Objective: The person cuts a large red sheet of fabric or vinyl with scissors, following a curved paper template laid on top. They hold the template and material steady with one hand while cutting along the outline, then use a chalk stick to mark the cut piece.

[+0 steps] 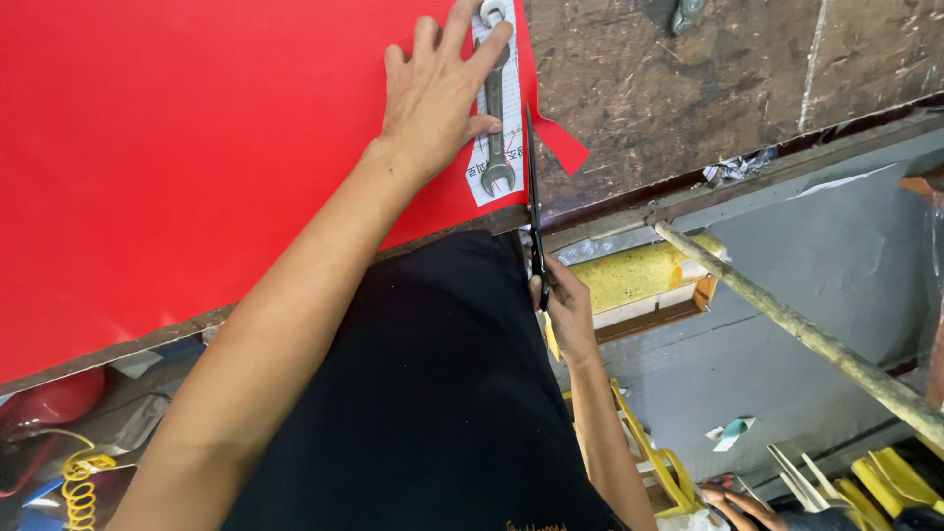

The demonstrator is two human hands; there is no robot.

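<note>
- Table [688, 88] of worn dark wood carries a red sheet [177, 147] reaching its near edge.
- Left hand [438, 93] lies spread flat, pressing a wrench [497, 108] onto the sheet.
- Right hand [562, 305] grips black scissors [534, 197] at the near edge.

I see a bright red sheet [197, 147], a grey metal wrench [497, 98], black scissors [534, 197], and a dark brown scuffed workbench [688, 88].

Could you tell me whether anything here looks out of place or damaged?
A metal wrench lies on the red sheet, pressed by the left hand, seemingly as a weight. The wooden tabletop is badly scratched and stained.
</note>
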